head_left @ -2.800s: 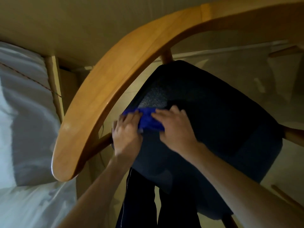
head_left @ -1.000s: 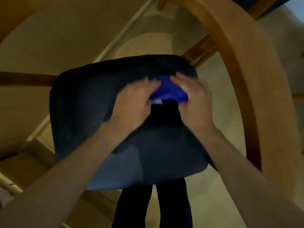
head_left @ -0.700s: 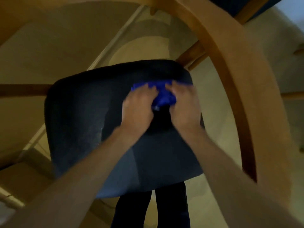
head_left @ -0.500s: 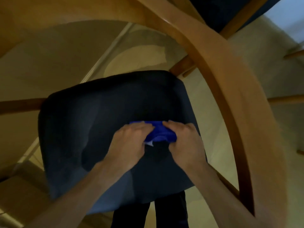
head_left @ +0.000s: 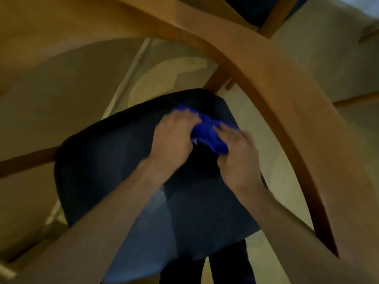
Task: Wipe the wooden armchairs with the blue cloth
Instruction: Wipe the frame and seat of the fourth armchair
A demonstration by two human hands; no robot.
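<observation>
Head view, cloth: the blue cloth (head_left: 207,133) is being pressed on the dark seat cushion (head_left: 114,160), toward 1 o'clock.
Fingers: the left hand (head_left: 174,136) and right hand (head_left: 235,152) are being curled onto the cloth.
Risk: the curved wooden armrest (head_left: 287,111) is likely being left unwiped; the bunched cloth may be slipping free.

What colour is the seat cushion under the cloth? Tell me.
Very dark navy, nearly black, plain; the seat cushion shows best in the head view.

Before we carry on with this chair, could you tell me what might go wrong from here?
Both hands, left and right, bunch the blue cloth near the far edge of the dark seat cushion, so it could slide off. A bunched cloth wipes less surface. The curved wooden armrest, the actual target, may go unwiped.
</observation>
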